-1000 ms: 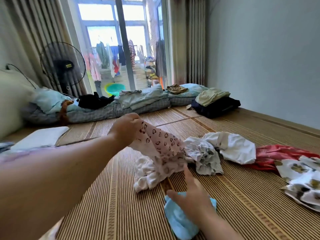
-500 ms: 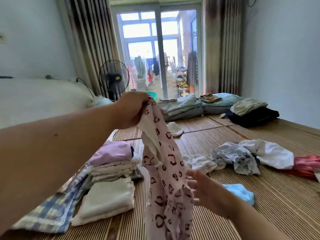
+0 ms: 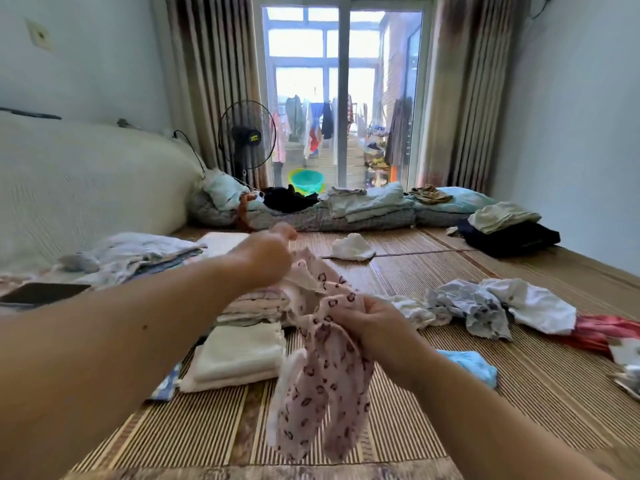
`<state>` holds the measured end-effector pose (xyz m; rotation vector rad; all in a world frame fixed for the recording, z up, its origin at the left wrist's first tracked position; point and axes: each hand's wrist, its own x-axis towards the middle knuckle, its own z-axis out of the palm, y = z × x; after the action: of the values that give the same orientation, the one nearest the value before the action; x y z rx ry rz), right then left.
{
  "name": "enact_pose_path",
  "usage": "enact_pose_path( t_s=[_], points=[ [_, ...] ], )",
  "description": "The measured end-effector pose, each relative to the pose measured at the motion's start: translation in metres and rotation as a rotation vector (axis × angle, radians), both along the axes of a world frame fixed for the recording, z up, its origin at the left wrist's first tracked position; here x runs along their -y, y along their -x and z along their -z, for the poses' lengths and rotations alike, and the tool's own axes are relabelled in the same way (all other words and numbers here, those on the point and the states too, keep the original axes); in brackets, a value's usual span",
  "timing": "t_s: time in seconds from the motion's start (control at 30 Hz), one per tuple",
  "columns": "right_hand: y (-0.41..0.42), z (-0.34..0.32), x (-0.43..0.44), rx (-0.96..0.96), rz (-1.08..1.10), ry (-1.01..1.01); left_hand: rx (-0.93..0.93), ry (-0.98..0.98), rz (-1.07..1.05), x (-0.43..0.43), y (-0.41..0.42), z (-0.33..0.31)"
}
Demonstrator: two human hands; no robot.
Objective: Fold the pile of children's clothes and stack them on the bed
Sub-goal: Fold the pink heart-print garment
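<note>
Pink printed garment (image 3: pixel 322 393), bunched, shape unclear

a standing fan (image 3: pixel 247 140) near the curtain (image 3: pixel 211 81), phone (image 3: pixel 43 292) at left.

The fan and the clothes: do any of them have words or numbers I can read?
Fan: a yellow label on the hub, too blurred to read.
Pink garment: only dark printed shapes, no letters.
Nothing else shows words or numbers that can be read.
</note>
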<state>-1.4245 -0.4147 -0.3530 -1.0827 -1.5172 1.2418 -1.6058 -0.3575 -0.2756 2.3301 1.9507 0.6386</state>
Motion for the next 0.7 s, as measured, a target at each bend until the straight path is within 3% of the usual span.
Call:
enact_pose_path(
  t_s=[0.07, 0.17, 0.2, 0.37, 0.47, 0.57, 0.7],
  points=[
    [-0.003, -0.018, -0.008, 0.057, 0.092, -0.039, 0.024, -0.004, 0.165, 0.007, 0.005, 0.015],
    [-0.008, -0.039, -0.013, 0.181, 0.140, -0.075, 0.480, 0.207, 0.462, 0.030, -0.011, 0.033],
    [-0.012, -0.043, -0.015, 0.221, 0.140, -0.082, 0.496, 0.240, 0.504, 0.034, -0.019, 0.037],
    [-0.028, -0.048, -0.015, 0.129, 0.128, -0.029, 0.125, -0.224, 0.268, 0.036, -0.054, 0.035],
    [-0.033, -0.039, -0.005, 0.400, 0.114, -0.107, 0.128, -0.184, 0.231, 0.034, -0.062, 0.024],
    [-0.034, -0.028, -0.002, 0.781, 0.301, -0.314, 0.094, -0.207, 0.122, 0.029, -0.065, 0.011],
    [-0.020, -0.033, 0.004, 0.562, 0.350, -0.293, 0.072, -0.179, 0.009, 0.023, -0.068, -0.008]
  ],
)
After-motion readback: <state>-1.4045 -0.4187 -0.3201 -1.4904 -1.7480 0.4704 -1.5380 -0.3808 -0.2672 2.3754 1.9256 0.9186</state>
